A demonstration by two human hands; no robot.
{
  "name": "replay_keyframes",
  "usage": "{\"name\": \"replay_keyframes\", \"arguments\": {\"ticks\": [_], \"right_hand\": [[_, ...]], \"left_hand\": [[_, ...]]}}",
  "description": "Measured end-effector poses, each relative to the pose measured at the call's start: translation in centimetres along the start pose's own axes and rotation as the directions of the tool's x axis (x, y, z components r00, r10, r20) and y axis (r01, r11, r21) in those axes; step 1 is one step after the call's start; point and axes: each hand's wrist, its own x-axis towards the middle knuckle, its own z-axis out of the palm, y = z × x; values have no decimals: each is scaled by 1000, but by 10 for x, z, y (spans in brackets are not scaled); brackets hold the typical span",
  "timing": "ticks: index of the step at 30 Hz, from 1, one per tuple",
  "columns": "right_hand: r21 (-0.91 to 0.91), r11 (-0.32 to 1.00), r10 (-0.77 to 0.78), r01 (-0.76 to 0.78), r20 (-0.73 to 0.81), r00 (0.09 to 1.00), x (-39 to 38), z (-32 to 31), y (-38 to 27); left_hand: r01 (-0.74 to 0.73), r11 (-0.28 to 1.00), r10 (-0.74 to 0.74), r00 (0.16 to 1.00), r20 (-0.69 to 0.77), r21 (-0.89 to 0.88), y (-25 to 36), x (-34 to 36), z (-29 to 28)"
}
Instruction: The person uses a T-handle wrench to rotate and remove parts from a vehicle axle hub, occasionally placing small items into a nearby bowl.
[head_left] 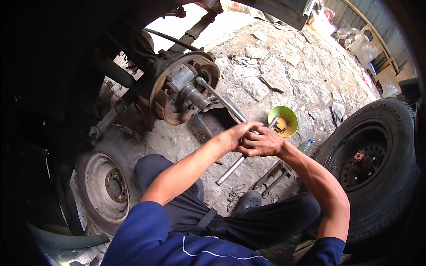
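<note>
A metal T-handle wrench (226, 102) has its socket end at the steering knuckle (179, 75) of the exposed wheel hub (199, 99), at upper centre. Its loose crossbar (230, 170) runs diagonally through my grip, with one end toward my lap and the other near a green bowl. My left hand (239, 135) is closed round the wrench where shaft and crossbar meet. My right hand (262, 142) is closed on it just beside and partly over the left, so the junction is hidden by my fingers.
A green bowl (290, 113) with small dark parts and a plastic bottle (305, 146) sit beyond my hands. A large tyre (386, 177) is at right, another wheel (100, 186) at left. Tools (275, 181) lie by my feet, a sandal (337, 113) on the rough stone ground (266, 66).
</note>
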Motion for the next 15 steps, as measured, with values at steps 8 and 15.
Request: {"name": "replay_keyframes", "arguments": {"ticks": [8,15], "right_hand": [[208,765,532,-609,327,781,7,-39,-31],[648,-521,848,-556,316,-426,-66,-18,7]], "left_hand": [[-54,998,54,998,-18,-20,3,0,13],[-17,988,15,1000,-11,-153,2,14,26]]}}
